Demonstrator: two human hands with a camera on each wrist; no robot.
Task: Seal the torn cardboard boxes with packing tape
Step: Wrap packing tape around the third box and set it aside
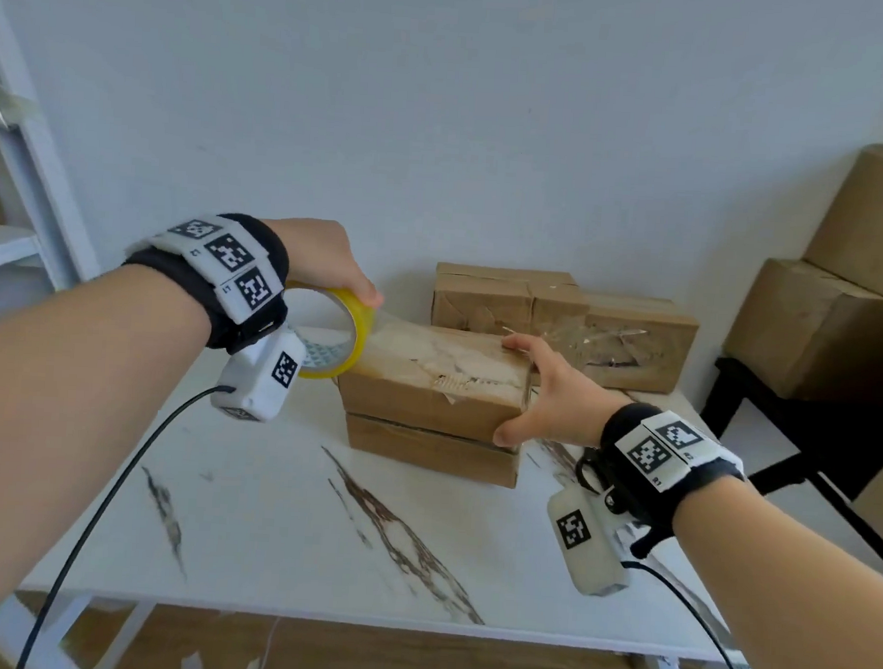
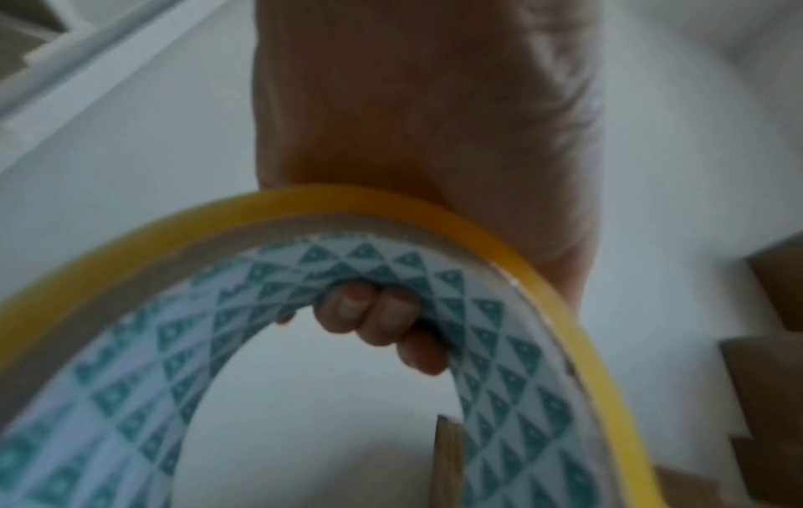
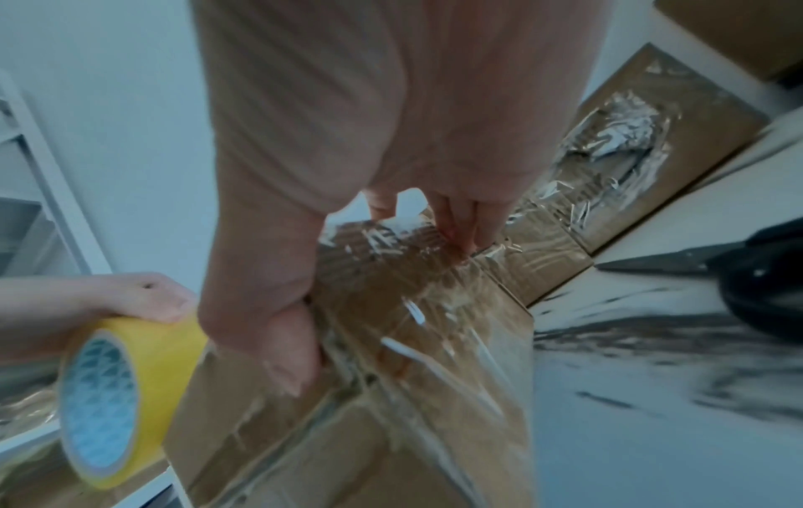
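My left hand [image 1: 330, 262] grips a yellow roll of clear packing tape [image 1: 335, 328] just left of the top box; its fingers [image 2: 373, 316] curl through the roll's core. A strip of clear tape [image 1: 403, 340] runs from the roll over the torn top of a cardboard box [image 1: 426, 400]. This box lies on a second flat box [image 1: 433, 454]. My right hand [image 1: 544, 391] holds the top box's right end, fingers over the upper edge and thumb on the near face. The right wrist view shows crinkled tape over the box [image 3: 391, 343] and the roll [image 3: 143, 347] at lower left.
Two more taped boxes [image 1: 633, 344] stand at the back of the white marbled table [image 1: 316, 532]. Black-handled scissors [image 3: 760, 292] lie on the table by my right wrist. Large cartons [image 1: 838, 329] are stacked on a black stand at right; a white shelf [image 1: 17, 184] stands left.
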